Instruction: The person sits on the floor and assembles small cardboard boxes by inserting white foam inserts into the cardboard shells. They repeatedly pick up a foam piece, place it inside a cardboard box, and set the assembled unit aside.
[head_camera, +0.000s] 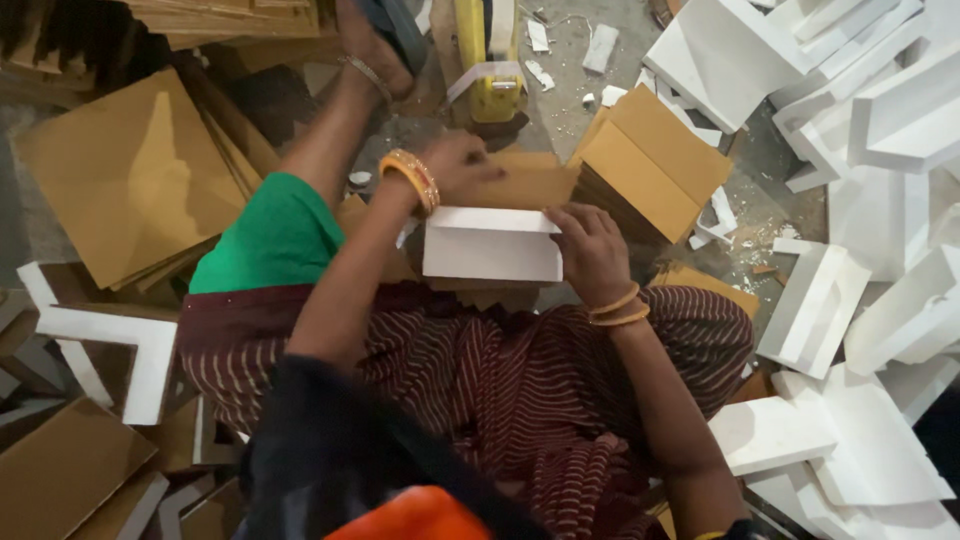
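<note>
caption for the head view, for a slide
Seated person's left hand on a brown card, right hand on a white foam block, foam pieces piled alongside.

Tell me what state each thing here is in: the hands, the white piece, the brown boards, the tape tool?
Left hand: resting on a flat brown cardboard sheet.
Right hand: gripping the edge of the white foam block.
White foam block: lying flat on the lap, on brown pieces.
Stack of brown cardboard sheets: piled, tilted.
Yellow tape dispenser: lying on the floor, untouched.
White L-shaped foam pieces: heaped loosely.
</note>
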